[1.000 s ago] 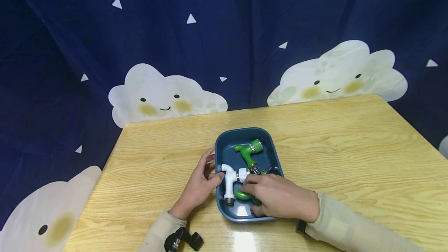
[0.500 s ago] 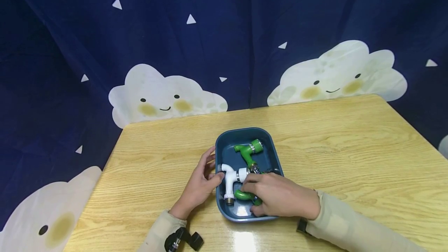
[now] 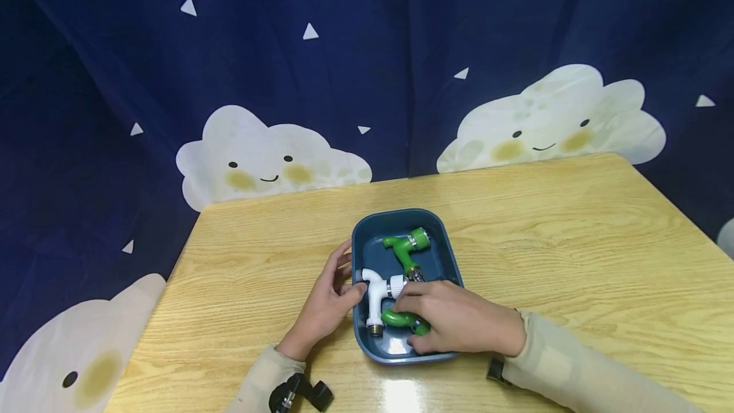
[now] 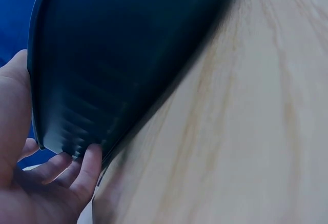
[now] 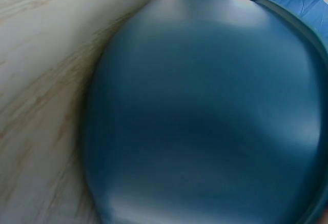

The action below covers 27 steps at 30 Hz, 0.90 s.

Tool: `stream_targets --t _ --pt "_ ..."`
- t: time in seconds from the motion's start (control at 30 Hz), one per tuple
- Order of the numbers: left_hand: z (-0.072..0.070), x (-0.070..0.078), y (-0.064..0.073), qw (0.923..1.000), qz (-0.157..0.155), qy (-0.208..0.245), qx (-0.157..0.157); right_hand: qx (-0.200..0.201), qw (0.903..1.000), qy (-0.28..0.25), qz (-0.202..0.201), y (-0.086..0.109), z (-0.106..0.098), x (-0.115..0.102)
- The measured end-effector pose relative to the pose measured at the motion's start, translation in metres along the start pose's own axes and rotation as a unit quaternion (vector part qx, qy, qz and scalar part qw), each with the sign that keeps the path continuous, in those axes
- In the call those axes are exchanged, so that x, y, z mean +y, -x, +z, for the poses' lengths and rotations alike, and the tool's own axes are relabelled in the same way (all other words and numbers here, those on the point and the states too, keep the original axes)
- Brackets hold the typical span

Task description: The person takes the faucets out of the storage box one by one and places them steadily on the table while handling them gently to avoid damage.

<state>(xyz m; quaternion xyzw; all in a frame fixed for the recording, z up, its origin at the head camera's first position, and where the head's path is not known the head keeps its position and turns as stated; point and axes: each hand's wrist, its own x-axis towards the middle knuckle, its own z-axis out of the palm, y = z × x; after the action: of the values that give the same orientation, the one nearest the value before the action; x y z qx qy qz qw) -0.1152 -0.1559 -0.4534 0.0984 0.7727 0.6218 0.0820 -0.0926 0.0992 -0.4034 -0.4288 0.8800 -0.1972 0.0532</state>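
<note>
A dark blue plastic bin [image 3: 397, 345] holds several taps. My left hand [image 3: 328, 306] grips its left side, thumb over the rim and fingers against the outer wall [image 4: 118, 55], as the left wrist view also shows. Inside, my right hand [image 3: 455, 320] holds a green tap [image 3: 398, 318] between thumb and fingers, covering part of it. A white tap [image 3: 375, 298] lies left of that hand, its ribbed knob beside the fingertips. Farther back rests a second green tap [image 3: 404, 251] with a ribbed green knob. The bin's wall [image 5: 205, 106] fills most of the right wrist view.
The bin stands on a light wooden table [image 3: 275, 234]. Behind the table hangs a dark blue curtain [image 3: 395, 56] with smiling clouds and small white triangles. Black camera straps [image 3: 298, 392] sit around both wrists.
My right hand has shifted slightly inside the bin, and the green tap in it has turned a little, with more of its ribbed end showing. The left hand stays on the bin.
</note>
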Motion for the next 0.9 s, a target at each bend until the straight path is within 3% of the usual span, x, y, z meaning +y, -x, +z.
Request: stream_targets --t 0.4,0.9 --pt "0.001 -0.002 0.001 1.0000 -0.003 0.000 -0.001 -0.018 0.9983 -0.053 0.012 0.002 -0.007 0.000" --pt "0.000 0.001 0.000 1.0000 0.003 0.004 -0.006 -0.019 0.9984 -0.053 -0.009 0.005 -0.016 -0.003"
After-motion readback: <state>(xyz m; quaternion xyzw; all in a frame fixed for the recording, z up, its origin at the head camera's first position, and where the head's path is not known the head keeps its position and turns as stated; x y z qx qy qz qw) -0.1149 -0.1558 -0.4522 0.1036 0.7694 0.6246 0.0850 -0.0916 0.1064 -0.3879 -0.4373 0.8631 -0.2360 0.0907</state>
